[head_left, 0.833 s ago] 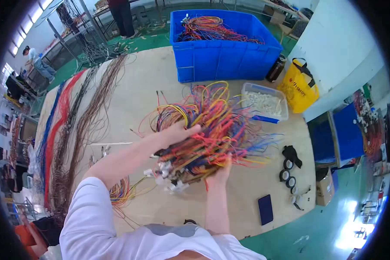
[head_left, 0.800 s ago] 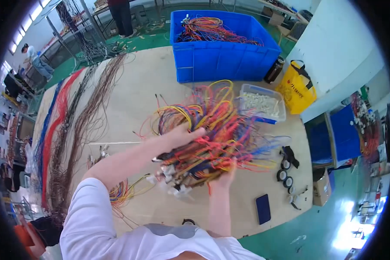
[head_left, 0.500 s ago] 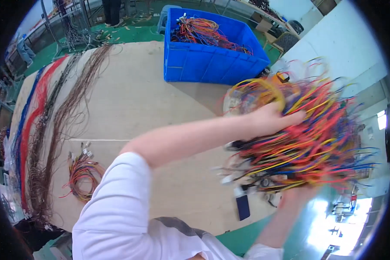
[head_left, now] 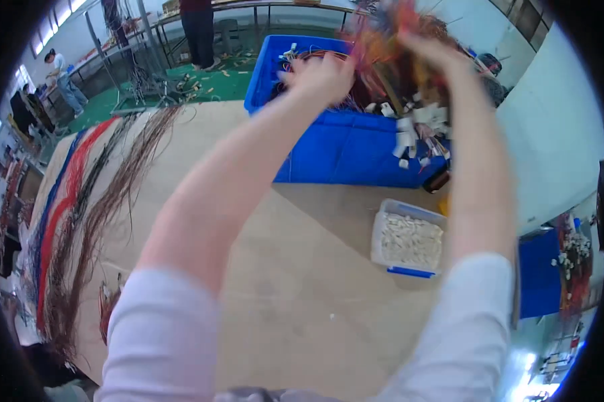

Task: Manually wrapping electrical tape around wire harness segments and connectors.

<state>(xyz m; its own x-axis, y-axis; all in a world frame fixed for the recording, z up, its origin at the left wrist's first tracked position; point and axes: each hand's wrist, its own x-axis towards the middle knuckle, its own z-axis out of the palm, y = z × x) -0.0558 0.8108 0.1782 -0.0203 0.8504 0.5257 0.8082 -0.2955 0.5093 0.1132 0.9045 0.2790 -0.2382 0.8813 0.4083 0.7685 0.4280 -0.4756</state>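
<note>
Workshop counter: pale counter (head_left: 295, 288), with long blue, red, black and brown wire strands (head_left: 64, 208) lying side by side on its left part; a blue plastic crate (head_left: 342, 151) stands at the far side.
Wire-harness bundle (head_left: 382, 50): above the right part of the crate, to the right of the left hand (head_left: 329, 75) and to the left of the right hand (head_left: 428, 52).
Bundle's long axis: as far as the blur permits, from loose coloured wires at the far end to white connectors (head_left: 431, 119) at the near end, which hang before the crate's front wall.
Nearer hand: the right one, which overlaps the right side of the bundle; the left one comes only to its left border.
Fingers: both hands are blurred, so I cannot tell whether the fingers are closed around wires or only touch them.
Clear plastic tray (head_left: 377, 251): on the counter nearer than the crate, filled with small white pieces.
Against half a second ago: the bundle has moved from the right side of the counter to the crate, and the tray, mostly covered then, is visible.
</note>
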